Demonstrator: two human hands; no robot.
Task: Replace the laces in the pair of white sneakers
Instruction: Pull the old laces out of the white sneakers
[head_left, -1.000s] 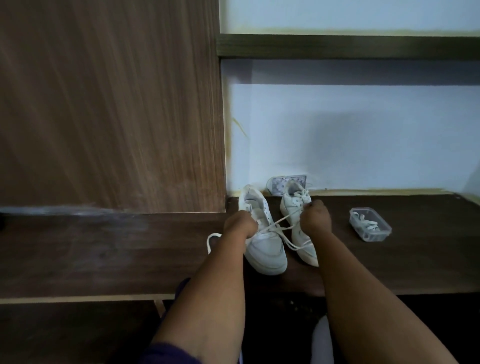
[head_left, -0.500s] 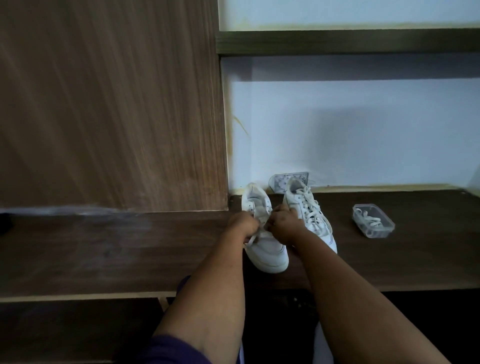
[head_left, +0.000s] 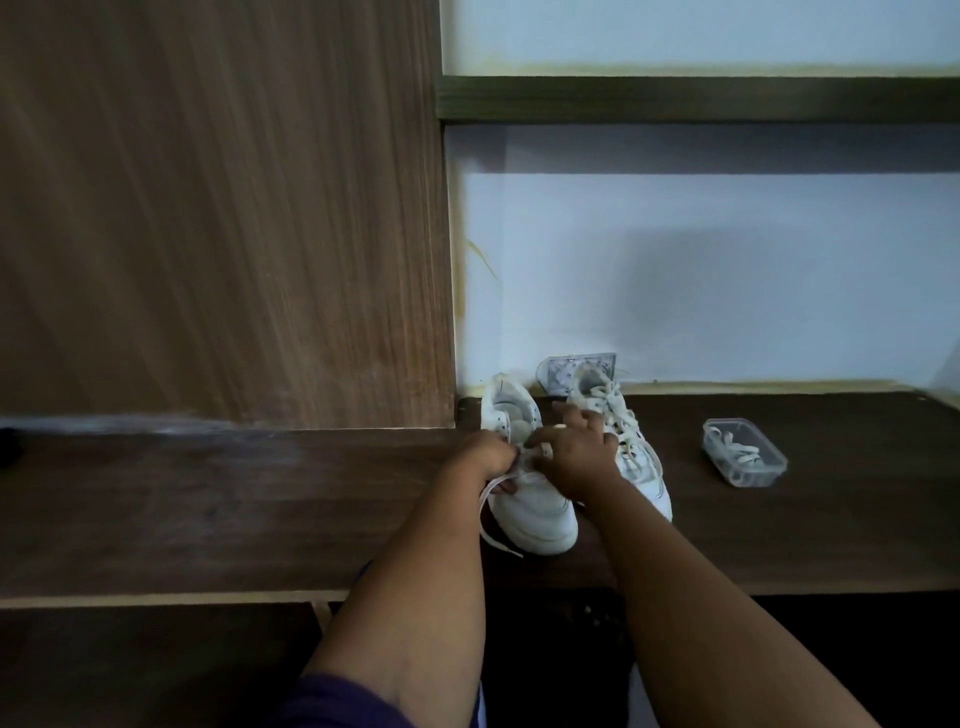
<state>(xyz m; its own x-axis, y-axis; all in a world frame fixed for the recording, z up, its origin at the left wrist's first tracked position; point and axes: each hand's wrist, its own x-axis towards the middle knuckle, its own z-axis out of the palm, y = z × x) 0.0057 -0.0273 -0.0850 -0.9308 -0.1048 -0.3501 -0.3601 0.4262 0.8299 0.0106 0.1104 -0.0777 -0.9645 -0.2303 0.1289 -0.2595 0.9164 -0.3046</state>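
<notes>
Two white sneakers stand side by side on a dark wooden shelf, toes toward me. The left sneaker has a loose white lace trailing off its left side onto the shelf. My left hand grips that lace over the shoe's eyelets. My right hand pinches the lace beside it at the middle of the shoe, with some fingers spread. The right sneaker is laced and partly hidden behind my right hand.
A small clear plastic box with white laces in it sits on the shelf at the right. A tall wooden panel rises at the left. A wall socket plate sits behind the shoes. Another shelf runs above.
A second ago my hands were apart with the lace stretched between them. My right hand has moved left to meet the left hand over the left sneaker, and the right sneaker is now uncovered.
</notes>
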